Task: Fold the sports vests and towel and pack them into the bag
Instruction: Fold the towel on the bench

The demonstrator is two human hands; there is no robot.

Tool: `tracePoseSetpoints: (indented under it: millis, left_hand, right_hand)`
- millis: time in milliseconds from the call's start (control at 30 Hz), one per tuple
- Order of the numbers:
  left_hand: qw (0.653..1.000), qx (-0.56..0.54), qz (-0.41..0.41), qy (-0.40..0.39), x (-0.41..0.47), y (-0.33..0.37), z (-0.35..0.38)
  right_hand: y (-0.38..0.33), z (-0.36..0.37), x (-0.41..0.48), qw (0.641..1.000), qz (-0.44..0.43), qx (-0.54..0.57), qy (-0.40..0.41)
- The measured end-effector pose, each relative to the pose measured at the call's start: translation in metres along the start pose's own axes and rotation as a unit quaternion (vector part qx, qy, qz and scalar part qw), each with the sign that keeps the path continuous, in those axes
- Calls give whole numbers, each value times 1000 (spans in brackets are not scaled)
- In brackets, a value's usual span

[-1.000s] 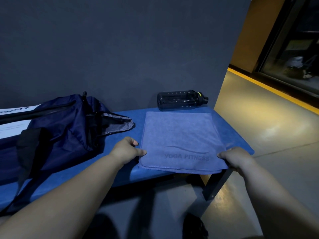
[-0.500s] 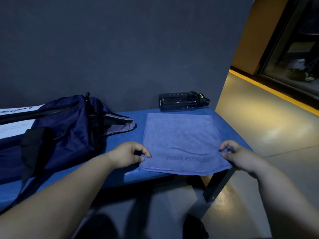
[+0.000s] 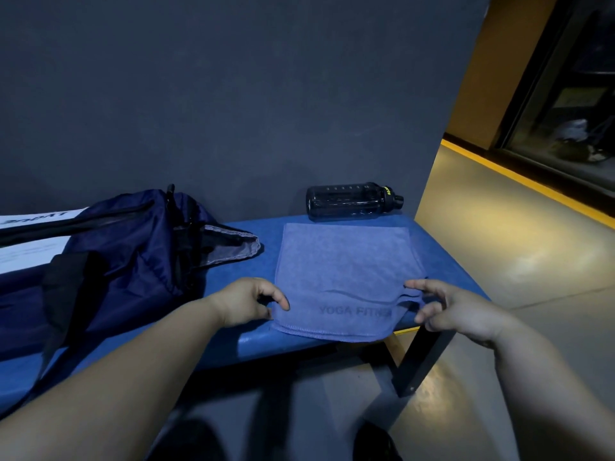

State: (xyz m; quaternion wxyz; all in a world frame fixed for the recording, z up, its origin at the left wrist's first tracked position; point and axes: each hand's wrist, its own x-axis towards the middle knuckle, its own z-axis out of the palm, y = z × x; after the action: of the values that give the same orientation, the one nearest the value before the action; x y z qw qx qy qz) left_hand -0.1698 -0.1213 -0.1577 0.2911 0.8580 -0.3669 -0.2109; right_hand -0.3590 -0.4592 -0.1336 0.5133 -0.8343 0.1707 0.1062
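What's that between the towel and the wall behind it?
A dark water bottle lying on its side on the blue bench, beyond the far edge of the towel; the head view shows it.

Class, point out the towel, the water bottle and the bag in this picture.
towel (image 3: 342, 261), head view, plain middle of the cloth
water bottle (image 3: 349, 201), head view, middle of its dark body
bag (image 3: 133, 247), head view, navy side panel

Left grip (image 3: 248, 302) and right grip (image 3: 449, 309) level, well apart, knuckles up, thumb and fingers of each in a pinch.
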Motion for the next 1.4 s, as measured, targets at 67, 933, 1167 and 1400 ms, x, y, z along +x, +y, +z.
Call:
tracePoseSetpoints:
  millis: [67, 933, 1167, 1400]
  left_hand:
    - [999, -40, -1, 27, 2, -2, 6]
    - [943, -216, -39, 248, 7, 12, 2]
    - [948, -182, -97, 243, 14, 10, 6]
    - [934, -91, -129, 321, 17, 8, 13]
  right_hand:
    - [1, 0, 3, 999, -11, -34, 37]
    - [0, 6, 41, 952, -109, -5, 285]
    - [-6, 15, 67, 941, -66, -96, 317]
    - [-12, 19, 80, 916, -7, -207, 343]
